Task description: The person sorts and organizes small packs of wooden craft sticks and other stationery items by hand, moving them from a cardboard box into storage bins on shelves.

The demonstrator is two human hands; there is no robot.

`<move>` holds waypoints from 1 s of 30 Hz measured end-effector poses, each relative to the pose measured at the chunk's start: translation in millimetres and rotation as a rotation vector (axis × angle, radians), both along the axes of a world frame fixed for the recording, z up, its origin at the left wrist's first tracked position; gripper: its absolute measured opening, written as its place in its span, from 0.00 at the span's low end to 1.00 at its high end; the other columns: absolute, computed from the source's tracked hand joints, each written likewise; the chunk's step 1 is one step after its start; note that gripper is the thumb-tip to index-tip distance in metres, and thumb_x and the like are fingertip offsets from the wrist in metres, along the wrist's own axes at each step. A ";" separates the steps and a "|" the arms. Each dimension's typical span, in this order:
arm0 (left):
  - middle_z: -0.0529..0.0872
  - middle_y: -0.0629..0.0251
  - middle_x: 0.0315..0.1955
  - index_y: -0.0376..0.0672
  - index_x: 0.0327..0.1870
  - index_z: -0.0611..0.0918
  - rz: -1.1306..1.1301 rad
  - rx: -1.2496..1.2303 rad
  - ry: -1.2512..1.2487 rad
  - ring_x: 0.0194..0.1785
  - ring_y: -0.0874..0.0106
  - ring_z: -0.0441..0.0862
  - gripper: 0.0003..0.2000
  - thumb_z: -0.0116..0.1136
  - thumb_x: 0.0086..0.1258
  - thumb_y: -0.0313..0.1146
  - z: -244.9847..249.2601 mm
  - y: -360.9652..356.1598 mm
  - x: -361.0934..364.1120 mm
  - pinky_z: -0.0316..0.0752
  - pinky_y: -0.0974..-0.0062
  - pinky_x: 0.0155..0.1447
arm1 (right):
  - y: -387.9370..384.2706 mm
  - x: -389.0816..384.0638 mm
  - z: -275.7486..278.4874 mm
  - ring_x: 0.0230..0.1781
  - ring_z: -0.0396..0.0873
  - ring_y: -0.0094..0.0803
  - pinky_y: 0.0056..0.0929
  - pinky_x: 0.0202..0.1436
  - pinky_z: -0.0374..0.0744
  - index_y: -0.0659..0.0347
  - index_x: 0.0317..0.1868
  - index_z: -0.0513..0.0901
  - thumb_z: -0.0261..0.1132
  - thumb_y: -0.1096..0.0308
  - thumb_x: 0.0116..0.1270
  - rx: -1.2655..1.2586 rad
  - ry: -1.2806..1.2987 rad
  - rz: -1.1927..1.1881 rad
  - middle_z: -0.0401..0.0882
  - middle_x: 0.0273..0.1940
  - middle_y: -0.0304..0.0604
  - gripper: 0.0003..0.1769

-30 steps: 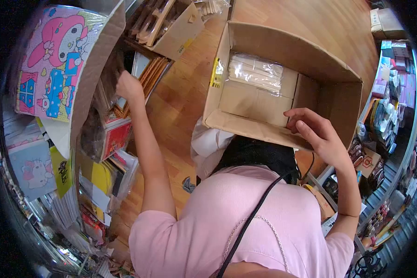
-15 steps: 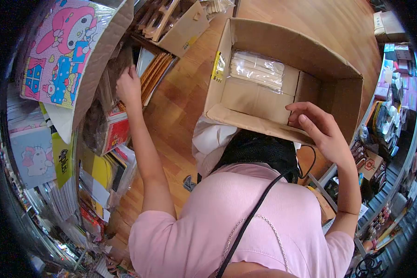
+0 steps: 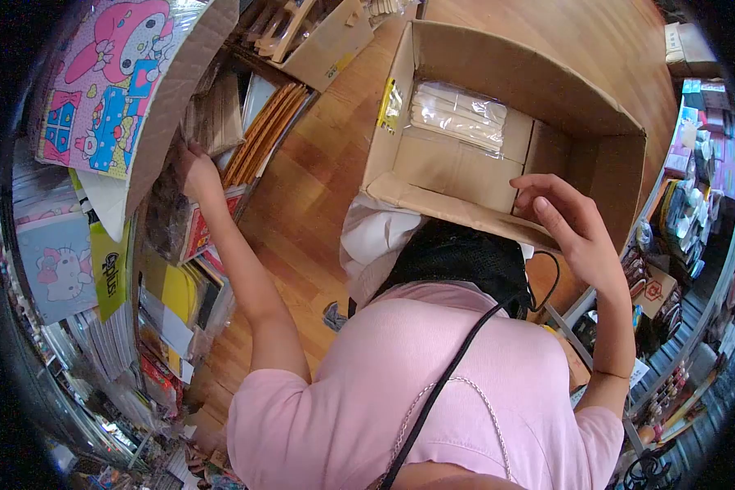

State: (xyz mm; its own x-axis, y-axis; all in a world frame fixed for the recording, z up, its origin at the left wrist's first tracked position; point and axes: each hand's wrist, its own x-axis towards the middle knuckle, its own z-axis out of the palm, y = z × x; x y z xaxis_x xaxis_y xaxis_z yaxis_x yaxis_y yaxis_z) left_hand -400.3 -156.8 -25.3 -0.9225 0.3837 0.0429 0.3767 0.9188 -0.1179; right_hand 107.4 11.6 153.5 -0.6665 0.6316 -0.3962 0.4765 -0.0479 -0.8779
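My left hand (image 3: 198,173) reaches in among packed goods at the left, beside some plastic-wrapped wooden pieces (image 3: 219,114); its fingertips are partly hidden, so I cannot tell whether it grips anything. Over the near edge of an open cardboard box (image 3: 465,211) hangs my right hand (image 3: 565,219), fingers curved and apart, with nothing in it. Inside that box, toward its left end, lies a clear packet of pale wooden sticks (image 3: 457,117). Orange-brown edged items (image 3: 263,135) stand in a row right of my left hand.
A cardboard flap and a pink cartoon-printed notebook (image 3: 110,82) rise at the upper left. Another box (image 3: 327,53) of wooden items sits at the top. Shelves of packaged goods (image 3: 686,212) line the right side, above a wooden floor (image 3: 302,212).
My left hand has moved left and down, uncovering more of the wrapped wooden pieces. The open box appears slightly higher and further right. My right hand has hardly moved.
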 end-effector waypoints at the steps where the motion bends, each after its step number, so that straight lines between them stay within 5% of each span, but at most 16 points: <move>1: 0.78 0.46 0.48 0.46 0.59 0.71 0.023 -0.070 -0.035 0.47 0.51 0.77 0.20 0.44 0.70 0.45 2.5 -0.3 4.0 0.73 0.56 0.46 | 0.2 -0.1 -0.5 0.43 0.76 0.28 0.26 0.49 0.73 0.64 0.50 0.75 0.52 0.65 0.70 0.023 -0.001 0.013 0.80 0.37 0.46 0.15; 7: 0.82 0.50 0.42 0.47 0.56 0.75 -0.054 0.093 0.100 0.40 0.52 0.80 0.16 0.44 0.71 0.41 24.7 -0.7 46.9 0.75 0.55 0.38 | 0.6 -1.6 0.6 0.42 0.76 0.28 0.26 0.49 0.72 0.64 0.50 0.75 0.52 0.65 0.70 0.035 -0.020 0.038 0.80 0.37 0.46 0.15; 10: 0.80 0.51 0.46 0.46 0.55 0.76 -0.269 0.278 0.152 0.45 0.54 0.79 0.16 0.46 0.70 0.39 31.2 -2.6 70.4 0.74 0.56 0.46 | 1.5 -2.1 1.5 0.41 0.75 0.27 0.26 0.48 0.72 0.64 0.50 0.75 0.52 0.65 0.70 0.056 -0.006 0.022 0.79 0.37 0.44 0.14; 12: 0.79 0.53 0.50 0.44 0.54 0.77 -0.891 0.610 0.308 0.53 0.57 0.77 0.15 0.46 0.70 0.37 46.7 5.8 103.6 0.69 0.56 0.57 | 2.9 -2.7 3.5 0.40 0.75 0.27 0.25 0.47 0.72 0.63 0.50 0.76 0.52 0.65 0.69 0.068 -0.002 0.002 0.79 0.36 0.43 0.14; 15: 0.78 0.56 0.53 0.45 0.54 0.77 -1.004 0.845 0.077 0.59 0.60 0.73 0.15 0.45 0.70 0.35 64.9 4.1 167.0 0.59 0.55 0.66 | 7.3 -0.7 7.6 0.39 0.73 0.24 0.23 0.45 0.72 0.65 0.49 0.76 0.52 0.64 0.70 0.112 0.022 -0.074 0.78 0.35 0.41 0.15; 19: 0.79 0.61 0.53 0.47 0.54 0.78 -1.050 0.976 0.118 0.58 0.61 0.75 0.15 0.44 0.71 0.34 95.1 21.7 223.7 0.59 0.54 0.66 | 11.9 -8.4 21.4 0.38 0.73 0.21 0.22 0.42 0.72 0.66 0.51 0.75 0.53 0.58 0.70 0.076 0.209 -0.105 0.78 0.36 0.40 0.19; 22: 0.77 0.62 0.55 0.48 0.55 0.77 -1.320 0.946 0.078 0.59 0.62 0.73 0.16 0.43 0.71 0.39 149.0 56.8 254.7 0.57 0.51 0.66 | 7.2 -20.7 21.5 0.41 0.74 0.23 0.21 0.45 0.73 0.64 0.58 0.69 0.58 0.52 0.66 -0.181 0.515 0.007 0.77 0.41 0.41 0.28; 23: 0.76 0.61 0.56 0.49 0.56 0.77 -1.440 0.759 0.096 0.60 0.62 0.72 0.16 0.44 0.71 0.40 163.0 67.8 264.3 0.56 0.51 0.67 | 2.6 -26.5 20.0 0.43 0.74 0.23 0.22 0.46 0.73 0.63 0.60 0.67 0.60 0.51 0.64 -0.257 0.587 0.016 0.77 0.42 0.41 0.31; 24: 0.75 0.61 0.57 0.49 0.56 0.76 -1.554 0.568 0.116 0.61 0.62 0.70 0.17 0.45 0.71 0.41 173.9 76.2 270.6 0.55 0.51 0.67 | -4.2 -30.8 22.1 0.43 0.74 0.24 0.22 0.48 0.73 0.63 0.60 0.67 0.62 0.53 0.63 -0.174 0.582 -0.024 0.77 0.44 0.41 0.31; 28: 0.73 0.56 0.58 0.46 0.60 0.73 -1.683 0.553 -0.037 0.62 0.60 0.68 0.21 0.51 0.68 0.44 187.3 98.7 280.5 0.56 0.55 0.67 | -2.7 -22.8 24.5 0.45 0.74 0.23 0.22 0.50 0.73 0.64 0.56 0.70 0.66 0.62 0.61 -0.061 0.413 -0.200 0.77 0.44 0.40 0.26; 30: 0.73 0.54 0.56 0.41 0.61 0.70 -1.461 1.109 -0.210 0.62 0.62 0.68 0.25 0.55 0.66 0.43 175.1 111.6 282.2 0.59 0.61 0.66 | -1.2 -15.0 19.2 0.43 0.74 0.21 0.20 0.48 0.73 0.64 0.50 0.74 0.66 0.65 0.60 -0.066 0.415 -0.297 0.77 0.43 0.38 0.20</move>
State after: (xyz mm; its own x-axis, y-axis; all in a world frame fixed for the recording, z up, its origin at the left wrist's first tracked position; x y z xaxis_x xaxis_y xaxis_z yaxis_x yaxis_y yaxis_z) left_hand -118.1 -45.2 149.7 0.0556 0.6647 0.7450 0.7745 -0.4996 0.3880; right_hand 92.4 10.4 172.6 -0.5715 0.8002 -0.1819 0.0460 -0.1901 -0.9807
